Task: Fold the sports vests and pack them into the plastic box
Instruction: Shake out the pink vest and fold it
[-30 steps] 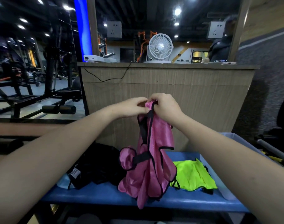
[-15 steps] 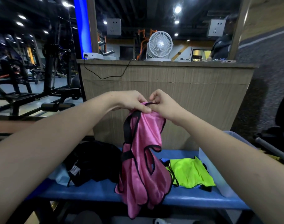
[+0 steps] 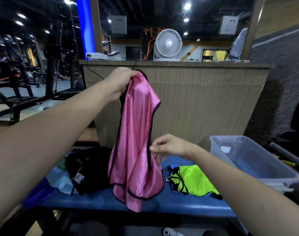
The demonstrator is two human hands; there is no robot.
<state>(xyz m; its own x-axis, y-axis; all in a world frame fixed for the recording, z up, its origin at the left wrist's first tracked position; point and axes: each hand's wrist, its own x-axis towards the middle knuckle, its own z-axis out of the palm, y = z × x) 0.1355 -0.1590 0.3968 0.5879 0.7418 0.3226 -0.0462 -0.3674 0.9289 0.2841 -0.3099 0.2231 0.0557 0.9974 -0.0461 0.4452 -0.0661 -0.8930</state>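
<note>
A pink sports vest (image 3: 136, 143) with black trim hangs above the blue bench (image 3: 97, 200). My left hand (image 3: 121, 80) grips its top and holds it up. My right hand (image 3: 169, 147) is lower, thumb and fingers pinching the black trim at the vest's right edge. The vest's hem brushes the bench. A folded neon yellow vest (image 3: 193, 181) lies on the bench to the right. A heap of black and pale vests (image 3: 80, 169) sits on the left. The clear plastic box (image 3: 257, 167) stands at the bench's right end and looks empty.
A wooden counter (image 3: 196, 99) rises straight behind the bench, with a white fan (image 3: 168, 45) and a cable on top. Gym machines (image 3: 26, 79) fill the left background. Dark equipment and a grey bar (image 3: 288, 155) lie right of the box.
My right hand let go of the vest's top and dropped to its right edge. My left hand lifted the vest higher, so it hangs longer. The view shifted and the box shows fully.
</note>
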